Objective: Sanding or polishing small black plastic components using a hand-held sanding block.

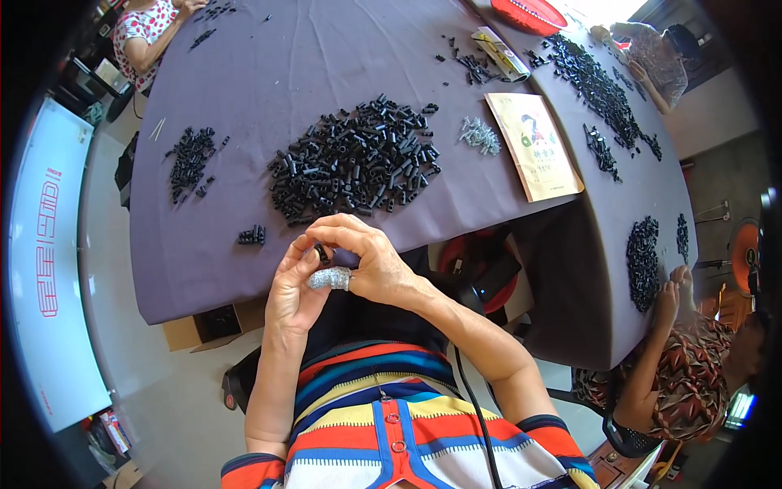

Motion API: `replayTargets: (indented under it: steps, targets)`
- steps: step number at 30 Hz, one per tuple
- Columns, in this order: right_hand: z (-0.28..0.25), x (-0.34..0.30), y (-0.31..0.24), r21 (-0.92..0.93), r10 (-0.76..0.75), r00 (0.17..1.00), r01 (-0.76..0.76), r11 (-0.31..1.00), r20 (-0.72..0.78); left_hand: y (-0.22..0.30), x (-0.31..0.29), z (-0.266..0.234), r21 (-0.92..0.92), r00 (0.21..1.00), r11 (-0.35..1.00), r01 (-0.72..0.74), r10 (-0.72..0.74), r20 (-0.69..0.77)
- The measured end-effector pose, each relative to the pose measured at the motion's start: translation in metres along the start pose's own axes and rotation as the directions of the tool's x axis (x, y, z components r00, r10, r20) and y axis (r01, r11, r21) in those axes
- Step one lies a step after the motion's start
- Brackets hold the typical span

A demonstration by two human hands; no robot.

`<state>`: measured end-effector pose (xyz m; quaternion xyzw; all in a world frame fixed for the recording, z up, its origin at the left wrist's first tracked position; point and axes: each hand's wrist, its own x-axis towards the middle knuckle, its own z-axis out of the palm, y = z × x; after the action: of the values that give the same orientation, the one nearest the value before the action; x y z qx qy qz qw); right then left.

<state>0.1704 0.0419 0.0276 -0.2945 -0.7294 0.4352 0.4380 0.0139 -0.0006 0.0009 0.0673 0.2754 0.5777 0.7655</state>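
My left hand (292, 287) pinches a small black plastic cylinder-shaped piece (323, 254) just past the table's front edge. Fingers of my right hand (373, 259) are curled around the same piece, and its thumb is wrapped in silvery-grey tape (330, 279). Part of the piece is hidden by the fingers. Right beyond my hands lies a big heap of black plastic pieces (354, 167). A little cluster of black pieces (252, 235) rests to the left of my hands.
A smaller black pile (191, 161) lies at left, small clear pieces (480, 136) and a tan booklet (529, 155) at right. Other people sit at the table's far left, far right and near right. Below the table edge are a red stool (497, 297) and a cardboard box (183, 334).
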Motion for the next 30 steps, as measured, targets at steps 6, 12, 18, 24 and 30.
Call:
replayTargets:
  steps: [6, 12, 18, 24, 30]
  targets:
    - [-0.005, 0.003, -0.001, 0.085, -0.034, 0.997, 0.028, 0.996, 0.066, 0.0, -0.001, -0.002, -0.002, 0.998, 1.0, -0.016, 0.016, 0.061]
    - [0.0, 0.003, 0.003, 0.202, -0.018, 0.999, 0.01, 0.979, 0.039, -0.005, 0.001, -0.003, 0.066, 0.984, 0.986, -0.15, 0.143, 0.107]
    - [0.005, 0.002, 0.006, 0.316, 0.111, 0.992, -0.125, 0.941, 0.062, 0.0, -0.002, -0.002, -0.043, 0.985, 0.99, -0.132, 0.136, 0.103]
    - [0.004, 0.001, 0.009, 0.295, 0.106, 0.99, -0.129, 0.947, 0.091, 0.0, -0.002, 0.001, -0.028, 0.987, 0.988, -0.15, 0.151, 0.048]
    - [0.009, 0.002, 0.007, 0.32, 0.11, 0.988, -0.14, 0.937, 0.111, 0.004, -0.011, 0.007, 0.098, 0.987, 0.982, -0.159, 0.161, -0.009]
